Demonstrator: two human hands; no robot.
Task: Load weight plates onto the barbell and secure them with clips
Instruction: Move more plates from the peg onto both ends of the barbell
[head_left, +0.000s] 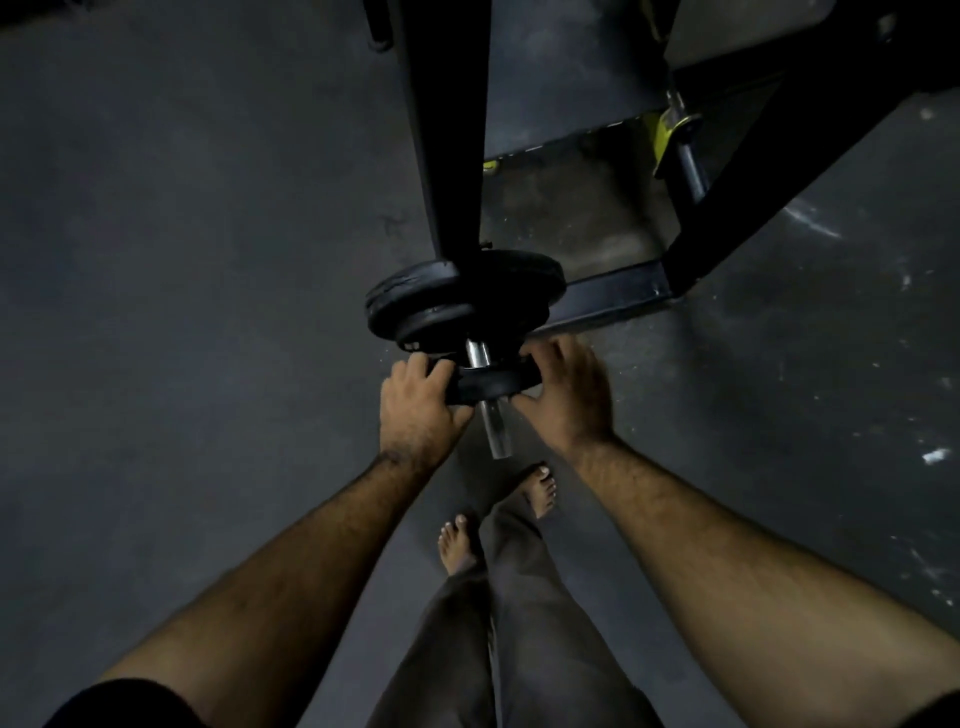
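A small black weight plate (488, 383) sits on the barbell's steel sleeve (493, 423), a little way in from the sleeve's end. My left hand (418, 408) grips its left edge, fingers curled over the rim. My right hand (563, 392) grips its right edge. Further along the sleeve, two larger black plates (441, 299) are stacked together against the rack. A short bare stretch of sleeve (477, 352) shows between them and the small plate. No clip is visible.
A black rack upright (447, 130) rises over the plates, and its base beam (613, 296) runs right along the dark floor. A yellow-green fitting on a bar (672, 135) stands at the back right. My bare feet (460, 540) stand just below the sleeve's end.
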